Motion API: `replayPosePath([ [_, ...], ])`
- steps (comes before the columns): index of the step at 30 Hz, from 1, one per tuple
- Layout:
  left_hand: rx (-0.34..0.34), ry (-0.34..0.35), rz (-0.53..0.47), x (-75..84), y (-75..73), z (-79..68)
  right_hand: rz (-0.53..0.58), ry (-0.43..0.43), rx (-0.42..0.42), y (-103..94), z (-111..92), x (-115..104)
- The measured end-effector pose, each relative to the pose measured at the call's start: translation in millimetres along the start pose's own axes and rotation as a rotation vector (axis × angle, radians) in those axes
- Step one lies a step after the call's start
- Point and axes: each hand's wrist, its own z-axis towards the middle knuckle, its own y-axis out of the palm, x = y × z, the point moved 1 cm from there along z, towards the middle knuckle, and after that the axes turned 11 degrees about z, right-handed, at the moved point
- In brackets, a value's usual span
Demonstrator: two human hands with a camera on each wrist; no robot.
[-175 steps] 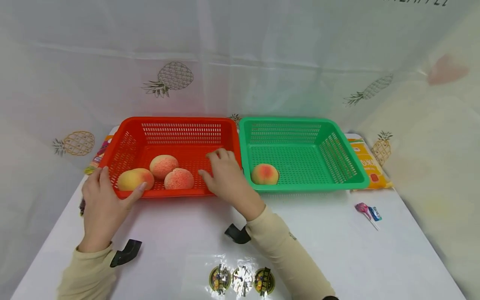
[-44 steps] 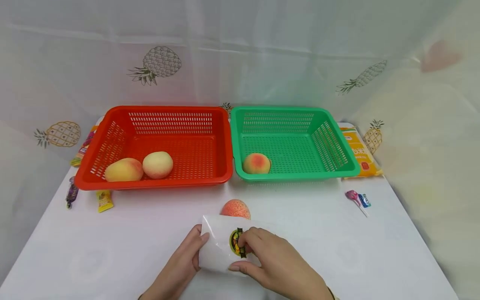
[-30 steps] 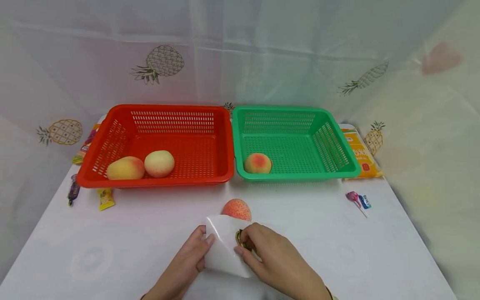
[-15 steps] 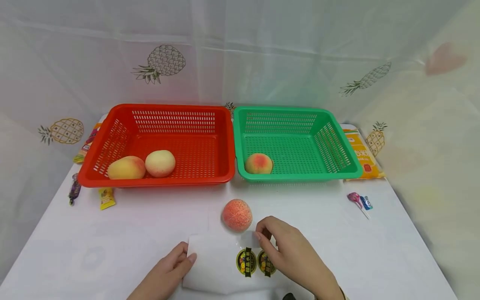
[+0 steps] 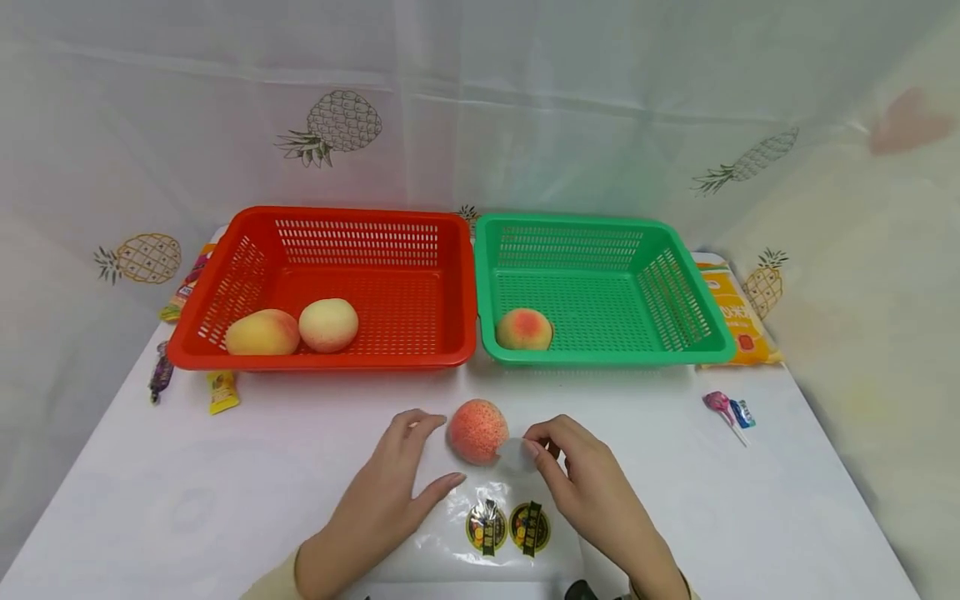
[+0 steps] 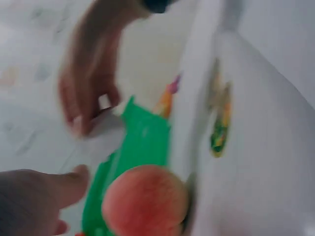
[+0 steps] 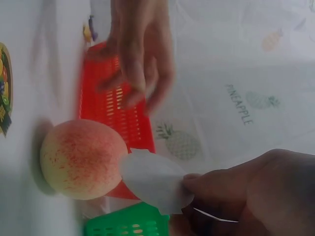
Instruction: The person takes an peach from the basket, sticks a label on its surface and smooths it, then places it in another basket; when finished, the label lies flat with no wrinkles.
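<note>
A red-speckled peach (image 5: 477,432) sits on the table behind a glossy sticker sheet (image 5: 442,554) bearing two round fruit labels. My right hand (image 5: 592,492) pinches a peeled round sticker (image 7: 155,182) between thumb and fingers, its pale side showing in the right wrist view. The sticker's edge reaches the peach's right side in the head view; whether it touches, I cannot tell. On the peach's left, my left hand (image 5: 386,492) holds nothing, thumb and fingers spread toward the fruit. The left wrist view is blurred.
Behind stands a red basket (image 5: 322,362) with two peaches at its front left. Beside it a green basket (image 5: 607,357) holds one peach. Wrapped candies (image 5: 222,392) lie at left; a lollipop (image 5: 722,407) and an orange packet (image 5: 738,317) are at right.
One peach has come out of the red basket onto the table. My right hand has peeled a sticker off the sheet; my left hand has let the sheet go and moved up beside the peach.
</note>
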Motion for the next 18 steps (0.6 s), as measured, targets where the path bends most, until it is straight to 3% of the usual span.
replayPosePath([
  [5, 0.039, 0.091, -0.022, 18.4, 20.7, 24.1, -0.009, -0.015, 0.053, -4.0, 3.1, 1.3],
  [9, 0.019, 0.098, -0.044, 18.8, 38.2, 35.4, -0.021, -0.011, 0.083, -7.6, 5.2, 1.1],
  [11, 0.004, 0.101, -0.114, 15.0, 44.7, 40.7, -0.017, -0.02, 0.095, -9.6, 6.4, -0.3],
  [14, -0.094, 0.086, -0.342, 4.9, 46.8, 49.4, 0.008, -0.059, 0.136, -13.1, 9.5, -4.2],
  [18, -0.315, 0.121, -0.815, -6.2, 30.6, 60.9, 0.103, -0.219, 0.259, -17.5, 17.5, -14.9],
])
